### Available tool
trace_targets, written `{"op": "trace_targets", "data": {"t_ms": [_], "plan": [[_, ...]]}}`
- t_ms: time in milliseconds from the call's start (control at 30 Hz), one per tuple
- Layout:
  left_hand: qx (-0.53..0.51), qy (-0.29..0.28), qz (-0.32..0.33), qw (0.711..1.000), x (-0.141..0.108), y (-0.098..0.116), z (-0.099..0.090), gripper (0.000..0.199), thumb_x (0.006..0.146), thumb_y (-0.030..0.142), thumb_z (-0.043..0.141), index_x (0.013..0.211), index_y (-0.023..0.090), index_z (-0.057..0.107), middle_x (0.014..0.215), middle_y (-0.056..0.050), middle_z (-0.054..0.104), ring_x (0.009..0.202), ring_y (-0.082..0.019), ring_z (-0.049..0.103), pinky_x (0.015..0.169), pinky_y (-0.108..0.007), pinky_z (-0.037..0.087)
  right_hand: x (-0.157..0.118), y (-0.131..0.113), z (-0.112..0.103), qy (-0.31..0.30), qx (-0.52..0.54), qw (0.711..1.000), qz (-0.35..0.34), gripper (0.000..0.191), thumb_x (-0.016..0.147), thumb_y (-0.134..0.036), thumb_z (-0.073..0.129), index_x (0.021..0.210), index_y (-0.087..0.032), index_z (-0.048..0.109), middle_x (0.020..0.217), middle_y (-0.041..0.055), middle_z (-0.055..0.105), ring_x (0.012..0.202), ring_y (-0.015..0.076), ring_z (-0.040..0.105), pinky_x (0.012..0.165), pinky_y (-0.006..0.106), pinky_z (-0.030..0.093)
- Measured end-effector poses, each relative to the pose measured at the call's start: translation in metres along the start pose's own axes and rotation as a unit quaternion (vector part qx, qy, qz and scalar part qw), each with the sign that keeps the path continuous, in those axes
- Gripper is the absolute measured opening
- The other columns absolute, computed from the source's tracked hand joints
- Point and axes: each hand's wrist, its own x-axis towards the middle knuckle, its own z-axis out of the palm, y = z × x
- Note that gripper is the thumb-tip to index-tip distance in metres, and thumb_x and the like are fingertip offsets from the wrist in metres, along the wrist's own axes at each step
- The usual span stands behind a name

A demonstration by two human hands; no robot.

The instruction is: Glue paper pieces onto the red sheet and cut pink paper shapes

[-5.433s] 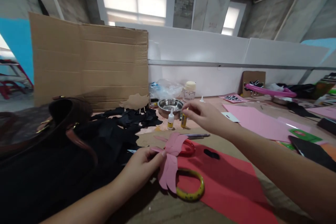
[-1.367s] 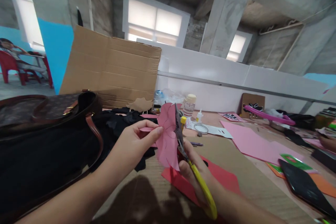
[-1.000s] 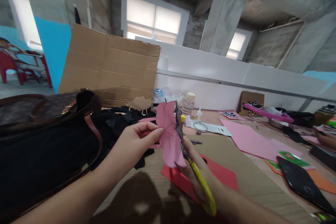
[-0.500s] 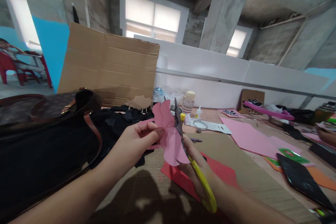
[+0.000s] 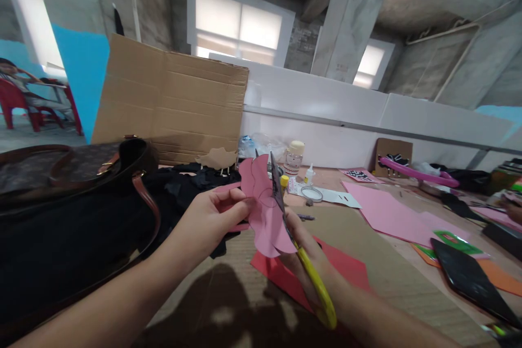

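A pink paper piece [image 5: 265, 217] with wavy edges and thin drawn lines is pinched between the thumb and fingers of my left hand [image 5: 220, 215]. My right hand [image 5: 305, 255] is closed round the yellow handles of the scissors [image 5: 316, 285]. Their dark blades point up and away, parted at the tips, with the paper's upper part between them. Red paper [image 5: 342, 263] lies under my right hand on a brown cardboard sheet [image 5: 408, 283]. The fingers of my right hand are partly hidden by the paper and scissors.
A dark bag [image 5: 81, 228] fills the left side. Upright cardboard [image 5: 175, 103] stands behind it. Farther back are a lidded jar [image 5: 293, 157], a glue bottle [image 5: 309, 175] and a tape ring [image 5: 311, 193]. Pink sheets [image 5: 387, 212] and a black tablet-like object [image 5: 468, 277] lie right.
The pink paper's top edge has shifted slightly right, nearer the blades. Both hands keep their hold almost unmoved. The view has shifted very slightly.
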Motion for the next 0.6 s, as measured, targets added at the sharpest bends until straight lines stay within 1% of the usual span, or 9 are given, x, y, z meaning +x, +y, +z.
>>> {"op": "trace_targets", "data": {"t_ms": [133,267,367,467,600], "plan": [[0.011,-0.006,0.005,1.000,-0.0011,0.0001,-0.0008,0.029,0.069,0.040,0.083,0.070,0.018,0.064,0.070,0.002,0.067,0.068,-0.013,0.064,0.067,-0.023,0.056,-0.0010,-0.0034,-0.0017,-0.010,0.003,1.000,0.004,0.050,0.086,-0.066,0.062,0.115,-0.025,0.061,0.106,0.0094,0.067,0.096,0.0257,0.064,0.088,0.039,0.056],[0.015,-0.007,0.007,1.000,-0.0014,-0.0009,-0.0013,0.033,0.068,0.045,0.084,0.071,0.018,0.064,0.068,0.002,0.065,0.065,-0.013,0.063,0.066,-0.024,0.056,-0.0010,-0.0022,0.0001,0.013,0.021,0.999,0.022,0.048,0.084,-0.066,0.064,0.111,-0.026,0.061,0.103,0.0083,0.066,0.095,0.0258,0.064,0.087,0.039,0.056],[0.028,0.000,0.010,1.000,-0.0007,-0.0005,-0.0008,0.034,0.067,0.047,0.083,0.071,0.019,0.064,0.069,0.001,0.066,0.067,-0.015,0.064,0.066,-0.026,0.056,0.0005,0.0006,0.0009,0.022,0.023,0.999,0.019,0.052,0.080,-0.070,0.066,0.110,-0.028,0.061,0.100,0.0071,0.065,0.092,0.0256,0.063,0.084,0.038,0.056],[0.034,0.015,0.023,0.999,-0.0003,0.0023,0.0006,0.032,0.065,0.043,0.083,0.066,0.019,0.063,0.067,0.001,0.066,0.067,-0.015,0.064,0.068,-0.026,0.055,0.0015,0.0022,0.0003,0.012,0.025,1.000,0.004,0.054,0.079,-0.072,0.066,0.108,-0.027,0.060,0.098,0.0067,0.064,0.091,0.0256,0.062,0.084,0.038,0.055],[0.021,0.018,0.026,0.999,-0.0010,0.0059,0.0021,0.027,0.065,0.038,0.082,0.063,0.018,0.063,0.063,0.003,0.064,0.064,-0.013,0.061,0.068,-0.025,0.054,0.0001,0.0000,-0.0009,0.006,0.036,0.999,0.009,0.047,0.082,-0.067,0.067,0.107,-0.027,0.060,0.100,0.0066,0.065,0.093,0.0252,0.062,0.086,0.039,0.054]]}}
